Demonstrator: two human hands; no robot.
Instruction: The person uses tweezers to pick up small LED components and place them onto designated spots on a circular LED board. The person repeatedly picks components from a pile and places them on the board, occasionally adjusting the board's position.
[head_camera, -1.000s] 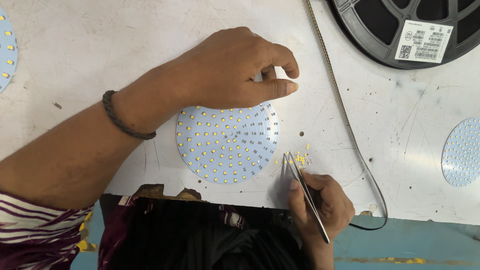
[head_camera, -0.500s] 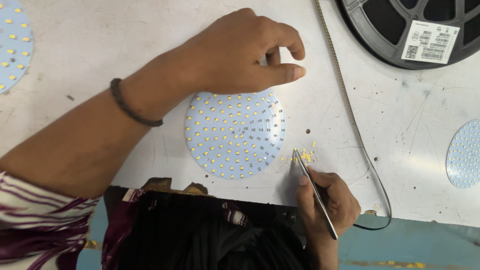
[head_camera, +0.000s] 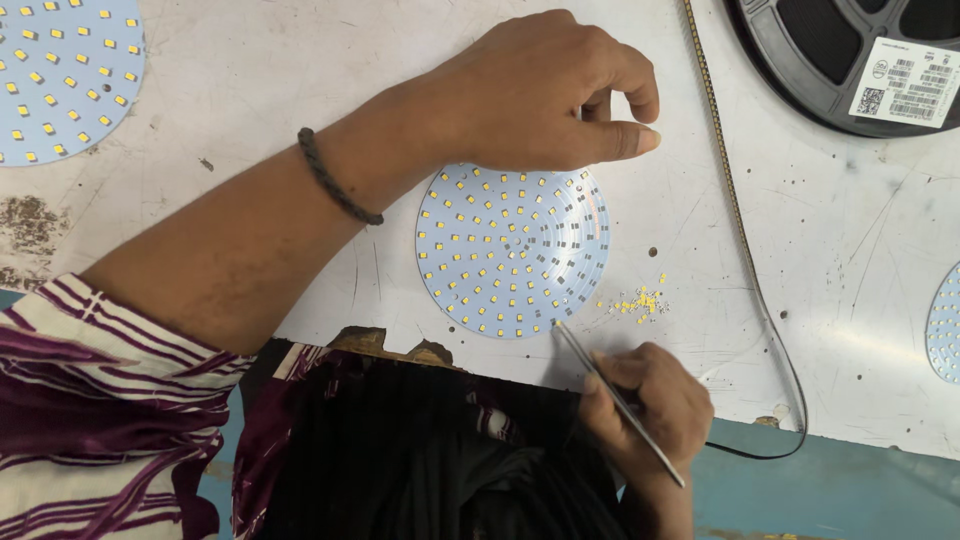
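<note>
Pinching a pair of slim metal tweezers (head_camera: 615, 400), the right hand (head_camera: 650, 410) rests at the near edge of the bench (head_camera: 250, 60), with the tweezer tips touching the lower right rim of a round white LED board (head_camera: 512, 250). Its grip is narrow, closed on the tweezers like a pen. The left hand (head_camera: 540, 90) reaches across from the left, a dark braided band (head_camera: 338, 178) on its wrist; it lies over the board's far edge, thumb and forefinger pressed together, and I cannot tell whether anything sits between them.

The board lies flat on the bench, just in front of the person, studded with rings of small yellow chips. Just right of it sits a little scatter of loose yellow chips (head_camera: 638, 302). A thin carrier tape (head_camera: 735, 220) runs down from a black reel (head_camera: 850, 50) at the top right. More boards show at the top left (head_camera: 60, 80) and the far right edge (head_camera: 945, 325).

By my judgement the board is thin, stiff and light, so it slides easily and is best steadied at its bare rim. The chips look tiny and fragile, apt to flick away, and want a gentle hold by their sides at the tweezer tips.
</note>
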